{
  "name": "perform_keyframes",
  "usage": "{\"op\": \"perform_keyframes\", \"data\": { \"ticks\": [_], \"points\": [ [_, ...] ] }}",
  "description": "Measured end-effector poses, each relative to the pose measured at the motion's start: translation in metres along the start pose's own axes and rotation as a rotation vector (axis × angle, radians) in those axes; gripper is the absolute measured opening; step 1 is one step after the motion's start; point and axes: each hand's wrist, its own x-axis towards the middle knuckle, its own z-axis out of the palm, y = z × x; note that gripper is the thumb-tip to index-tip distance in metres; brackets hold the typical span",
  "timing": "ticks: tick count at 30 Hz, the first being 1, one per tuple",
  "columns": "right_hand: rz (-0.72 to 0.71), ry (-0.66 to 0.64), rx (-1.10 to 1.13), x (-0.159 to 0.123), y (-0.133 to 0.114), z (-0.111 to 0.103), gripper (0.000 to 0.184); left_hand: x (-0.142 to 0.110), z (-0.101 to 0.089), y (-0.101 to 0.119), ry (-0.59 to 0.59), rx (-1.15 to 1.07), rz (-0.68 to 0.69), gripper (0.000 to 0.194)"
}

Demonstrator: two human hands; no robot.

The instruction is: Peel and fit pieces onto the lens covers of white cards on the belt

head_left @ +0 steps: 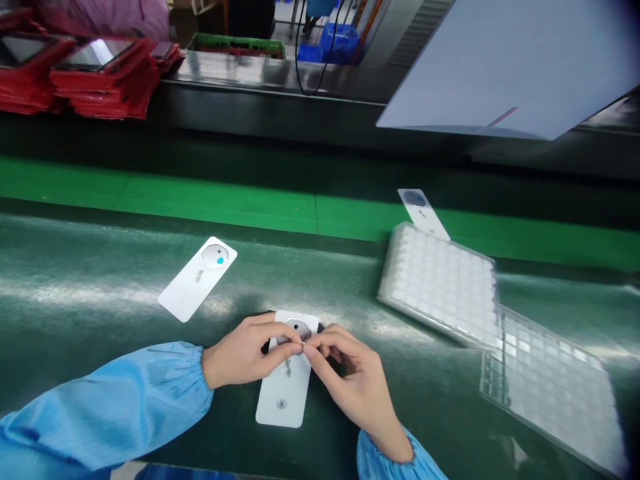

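Note:
In the head view a white phone back cover (283, 393) with a round grey camera area lies on the green bench. Over its upper part, my left hand (260, 350) and my right hand (345, 370) meet fingertip to fingertip. Both pinch at one tiny item, mostly hidden by the fingers and too small to name. To the left lies a second white back cover (187, 290), tilted, with a blue dot on its round camera area. Neither hand touches that one.
Stacked clear trays of white pieces (440, 287) stand at right, beside another clear tray (555, 393). A third cover (417, 210) lies behind them on the green belt (250, 203). Red-wrapped stacks (107, 80) sit back left near a person in pink. A white panel (500, 67) hangs top right.

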Motion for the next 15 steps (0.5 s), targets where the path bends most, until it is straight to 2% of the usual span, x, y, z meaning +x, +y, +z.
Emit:
{"op": "perform_keyframes", "data": {
  "ticks": [4, 10, 15],
  "points": [
    [0.008, -0.053, -0.023, 0.0011, -0.0019, -0.0031, 0.025, -0.0008, 0.0004, -0.0005, -0.062, 0.063, 0.01, 0.022],
    [0.043, -0.013, -0.061, 0.0011, 0.0003, -0.0034, 0.028, 0.0018, 0.0013, -0.0002, 0.063, -0.025, -0.012, 0.017],
    [0.009, 0.026, -0.049, 0.0004, 0.0023, 0.001, 0.02, 0.0037, 0.0021, 0.0016, 0.087, -0.034, -0.021, 0.014]
  ]
}}
